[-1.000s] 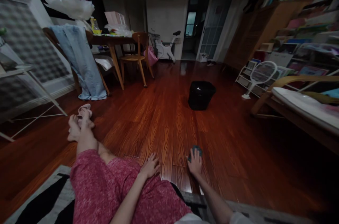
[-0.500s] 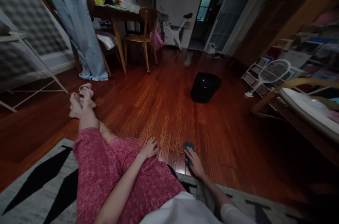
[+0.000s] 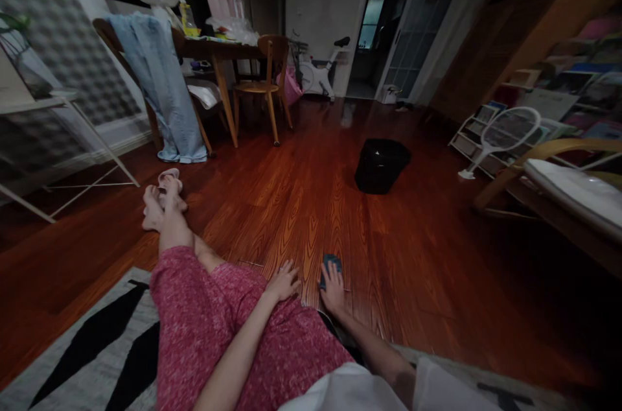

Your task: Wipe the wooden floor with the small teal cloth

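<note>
My right hand (image 3: 333, 291) lies flat over a small dark blue-green cloth (image 3: 331, 261) on the wood floor. Its fingers press down on the cloth, whose far edge shows beyond the fingertips; whether it is folded I cannot make out. My left hand (image 3: 284, 281) rests at the edge of my thigh in pink-red shorts (image 3: 286, 346), palm down, fingers a little apart and nothing in them. My legs stretch away to the left, with pale pink slippers (image 3: 170, 176) at the feet.
A black bin (image 3: 381, 166) stands on the red-brown floor (image 3: 291, 203) ahead. At the left are a wooden chair (image 3: 269, 83), jeans (image 3: 155, 87) over another chair, and a white-legged stand (image 3: 97, 152). A white racket (image 3: 505, 135) leans at the right. A grey-black rug (image 3: 97, 333) lies under me.
My right hand has slid left across the floor with the cloth under it, closer to my left hand. The left hand stays on the thigh. The view has shifted slightly.
</note>
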`<state>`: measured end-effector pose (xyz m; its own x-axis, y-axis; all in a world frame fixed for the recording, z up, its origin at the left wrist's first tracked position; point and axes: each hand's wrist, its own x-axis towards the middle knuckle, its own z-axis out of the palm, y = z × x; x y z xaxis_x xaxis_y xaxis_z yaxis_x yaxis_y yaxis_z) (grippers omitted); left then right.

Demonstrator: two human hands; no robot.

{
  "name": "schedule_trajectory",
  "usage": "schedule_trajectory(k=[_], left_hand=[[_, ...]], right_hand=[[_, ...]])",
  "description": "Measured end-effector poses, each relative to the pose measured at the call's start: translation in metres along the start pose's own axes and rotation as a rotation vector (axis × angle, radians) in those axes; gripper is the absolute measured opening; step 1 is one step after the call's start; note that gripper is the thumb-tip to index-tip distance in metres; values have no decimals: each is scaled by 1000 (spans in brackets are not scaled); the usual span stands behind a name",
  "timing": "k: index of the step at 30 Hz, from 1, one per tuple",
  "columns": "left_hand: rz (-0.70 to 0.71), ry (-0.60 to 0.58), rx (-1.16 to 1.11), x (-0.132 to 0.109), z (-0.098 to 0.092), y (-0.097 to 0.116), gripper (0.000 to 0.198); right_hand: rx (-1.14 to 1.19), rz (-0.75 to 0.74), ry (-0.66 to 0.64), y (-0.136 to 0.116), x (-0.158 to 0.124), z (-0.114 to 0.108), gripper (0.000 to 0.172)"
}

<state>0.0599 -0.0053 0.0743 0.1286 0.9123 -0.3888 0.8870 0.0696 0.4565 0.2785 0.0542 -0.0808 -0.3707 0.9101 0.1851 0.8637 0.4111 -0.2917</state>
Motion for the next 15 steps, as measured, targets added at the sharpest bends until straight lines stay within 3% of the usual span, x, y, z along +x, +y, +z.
schedule_trajectory(k=[2,4,7,9,13,15], left_hand=[[-5,0,4,-1,-1,2,62],[-8,-1,9,-2,-2,3,62],[-9,4,9,-3,-3,2,62],[-7,9,4,-4,-3,2,62],[-4,4,-3,-4,-4,1,61],[-1,-2,1,-4,-5,1,61]], right_hand=[[-3,-247,-170,-22,-3,3,65],[12,-445,-298,-28,-10,-2,62],[64,-565,-356,-2,-26,-25,61],[81,-502,-320,35,-40,-44,60],[19,-136,-120,122,-67,-70,60],[-31,95,-1,151,-76,-73,63]])
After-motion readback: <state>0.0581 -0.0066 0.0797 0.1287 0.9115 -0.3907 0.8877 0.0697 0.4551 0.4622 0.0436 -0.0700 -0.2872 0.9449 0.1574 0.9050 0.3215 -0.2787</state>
